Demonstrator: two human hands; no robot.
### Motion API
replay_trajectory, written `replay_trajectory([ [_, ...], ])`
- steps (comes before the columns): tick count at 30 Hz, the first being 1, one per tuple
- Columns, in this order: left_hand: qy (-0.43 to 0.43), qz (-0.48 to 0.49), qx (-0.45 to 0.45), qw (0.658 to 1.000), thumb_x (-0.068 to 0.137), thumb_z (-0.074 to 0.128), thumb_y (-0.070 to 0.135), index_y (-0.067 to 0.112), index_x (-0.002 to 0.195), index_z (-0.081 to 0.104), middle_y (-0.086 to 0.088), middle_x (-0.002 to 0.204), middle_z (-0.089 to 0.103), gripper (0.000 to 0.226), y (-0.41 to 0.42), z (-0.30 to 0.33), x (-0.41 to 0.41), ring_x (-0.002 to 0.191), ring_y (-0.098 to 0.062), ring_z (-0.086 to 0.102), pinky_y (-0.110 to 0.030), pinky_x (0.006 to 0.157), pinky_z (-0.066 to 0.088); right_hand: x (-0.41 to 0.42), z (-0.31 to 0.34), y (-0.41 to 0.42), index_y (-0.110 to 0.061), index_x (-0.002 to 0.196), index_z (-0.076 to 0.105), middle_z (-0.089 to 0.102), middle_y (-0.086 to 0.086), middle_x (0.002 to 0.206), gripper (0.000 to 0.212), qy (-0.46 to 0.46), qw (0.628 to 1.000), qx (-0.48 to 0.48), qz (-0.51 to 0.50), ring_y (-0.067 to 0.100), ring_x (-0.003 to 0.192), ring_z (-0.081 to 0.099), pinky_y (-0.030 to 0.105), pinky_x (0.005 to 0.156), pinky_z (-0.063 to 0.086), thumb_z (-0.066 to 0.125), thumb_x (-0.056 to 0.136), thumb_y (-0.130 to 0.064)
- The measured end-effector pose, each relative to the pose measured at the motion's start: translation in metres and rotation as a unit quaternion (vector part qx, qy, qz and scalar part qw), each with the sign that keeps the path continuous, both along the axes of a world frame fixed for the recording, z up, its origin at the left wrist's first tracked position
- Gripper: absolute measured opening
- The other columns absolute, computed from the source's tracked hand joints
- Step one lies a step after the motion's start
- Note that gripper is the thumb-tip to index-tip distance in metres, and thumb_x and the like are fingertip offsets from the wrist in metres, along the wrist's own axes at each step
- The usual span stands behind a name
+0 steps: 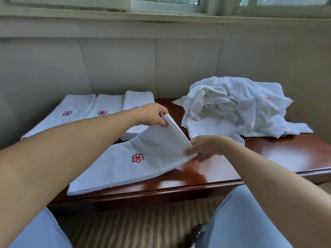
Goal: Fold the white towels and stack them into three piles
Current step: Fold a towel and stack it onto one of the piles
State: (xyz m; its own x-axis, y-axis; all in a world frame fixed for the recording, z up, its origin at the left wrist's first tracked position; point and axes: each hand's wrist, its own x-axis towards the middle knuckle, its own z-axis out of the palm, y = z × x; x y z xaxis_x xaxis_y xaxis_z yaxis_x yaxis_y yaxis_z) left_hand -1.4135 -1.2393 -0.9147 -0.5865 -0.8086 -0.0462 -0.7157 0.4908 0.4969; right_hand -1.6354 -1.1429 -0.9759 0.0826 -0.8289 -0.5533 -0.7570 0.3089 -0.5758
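Both our hands — left (154, 114), right (204, 148) — pinch the towel (136, 163) corners; it's soft, light, droops between them

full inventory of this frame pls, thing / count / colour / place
folded towels: 3, white, side by side at table's far left; two show red logos
held towel: 1, white with red logo, front centre, right end lifted
towel heap: 1, white, unfolded, far right of table
table: 1, glossy reddish brown, centre
window: pale frame, top
floor: striped beige, bottom
legs: 2, light blue jeans, bottom
left hand: pinching towel's far corner
right hand: pinching its near corner
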Motion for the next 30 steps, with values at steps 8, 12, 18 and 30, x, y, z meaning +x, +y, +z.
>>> replay_trajectory([
  [8,0.093,0.067,-0.097,0.989,0.089,0.072,0.013,0.014,0.103,0.071,0.000,0.096,0.069,0.014,0.023,0.097,0.086,0.086,-0.018,0.061,-0.027,0.070,0.048,0.062,0.138,0.007,-0.011,0.099,0.070,0.077,0.010,0.094,0.009,0.081,0.979,-0.183,-0.034,0.013,0.076,0.074,0.021,0.064,0.060,0.064,0.097,-0.017],
  [12,0.134,0.122,-0.145,0.973,0.088,0.073,0.009,0.014,0.102,0.074,0.000,0.092,0.069,0.015,0.032,0.138,0.130,0.084,-0.015,0.060,-0.022,0.068,0.044,0.109,0.199,0.005,-0.001,0.115,0.065,0.073,0.017,0.102,0.020,0.095,0.967,-0.233,-0.048,0.026,0.078,0.074,0.036,0.073,0.064,0.056,0.099,-0.009],
  [18,0.218,0.230,-0.146,0.937,0.086,0.075,0.025,0.024,0.105,0.073,-0.001,0.094,0.069,0.018,0.048,0.172,0.189,0.077,-0.019,0.056,-0.024,0.062,0.041,0.170,0.250,0.003,0.001,0.111,0.062,0.069,0.008,0.062,0.018,0.077,0.937,-0.329,-0.084,0.027,0.060,0.069,0.038,0.063,0.062,0.050,0.098,-0.003],
  [30,0.453,0.288,-0.113,0.836,0.094,0.059,0.007,0.026,0.096,0.060,-0.002,0.080,0.079,0.019,0.079,0.200,0.245,0.069,-0.018,0.072,-0.025,0.058,0.055,0.248,0.271,-0.025,-0.013,0.138,0.047,0.075,0.011,0.083,0.039,-0.269,0.859,-0.415,-0.135,0.023,0.066,0.072,0.033,0.064,0.062,0.053,0.101,-0.004],
])
